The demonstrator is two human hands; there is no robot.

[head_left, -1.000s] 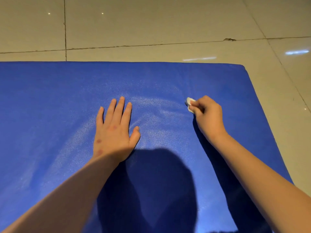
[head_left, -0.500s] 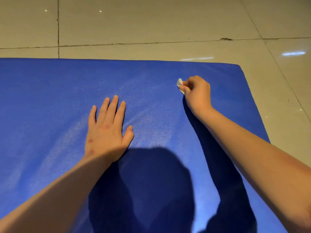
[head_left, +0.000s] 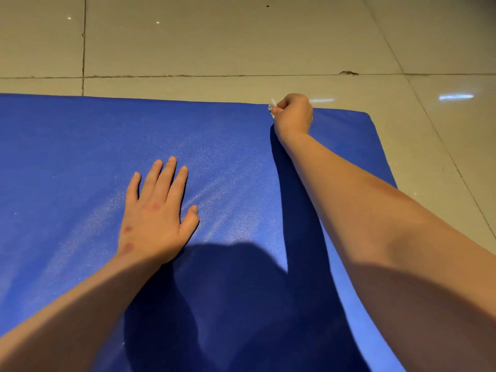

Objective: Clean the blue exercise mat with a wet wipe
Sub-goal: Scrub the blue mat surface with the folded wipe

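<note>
At far edge of blue exercise mat [head_left: 80,146], my right hand [head_left: 292,116] pinches the wet wipe [head_left: 272,103]. Left hand [head_left: 158,216] flat on mat, fingers straight. Mat lies on tiled floor [head_left: 214,44].

Left hand [head_left: 158,213]: palm down, fingers straight, slightly spread.
Right arm [head_left: 375,210]: stretched far forward.
Right hand [head_left: 294,115]: fingers curled, seemingly pinching a wipe [head_left: 272,105].
</note>
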